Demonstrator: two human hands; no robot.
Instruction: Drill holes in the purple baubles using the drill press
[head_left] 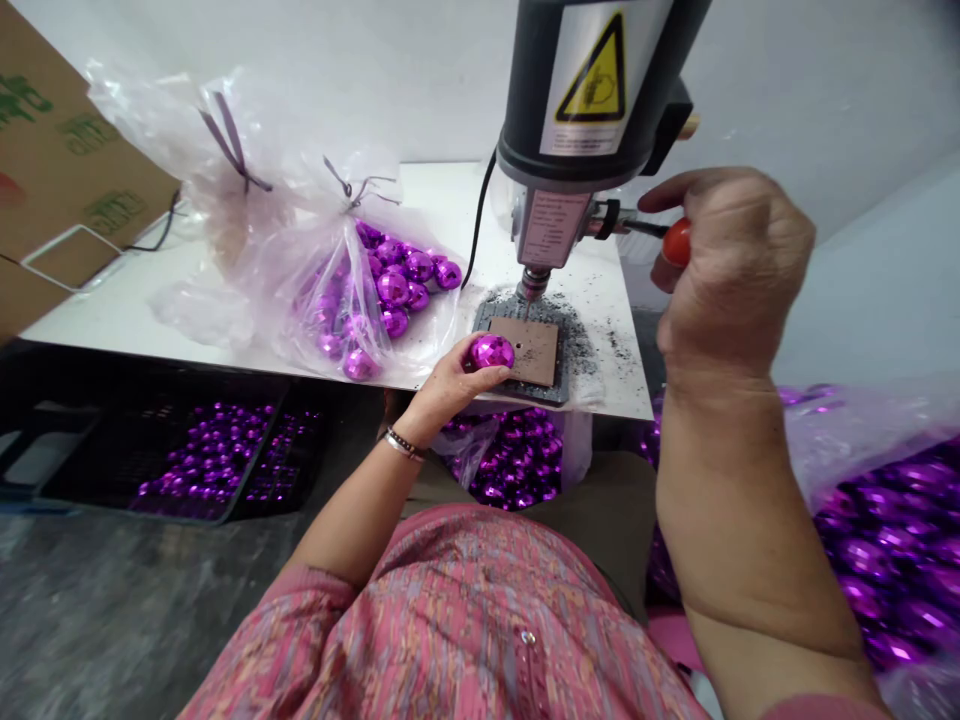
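Purple mirror-tiled ball (492,352) gripped in the left hand (446,388), fingers (487,376) curled around it

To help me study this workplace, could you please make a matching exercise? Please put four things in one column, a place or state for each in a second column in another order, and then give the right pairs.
Things:
1. Left hand
2. Right hand
3. Tied clear plastic bag
4. Black crate

Places or states:
A. Gripping the red handle of the drill press
B. Below the table at the left, holding purple balls
C. Holding a purple mirrored ball over a brown plate
D. On the white table, holding purple balls

Right pairs: 1-C, 2-A, 3-D, 4-B
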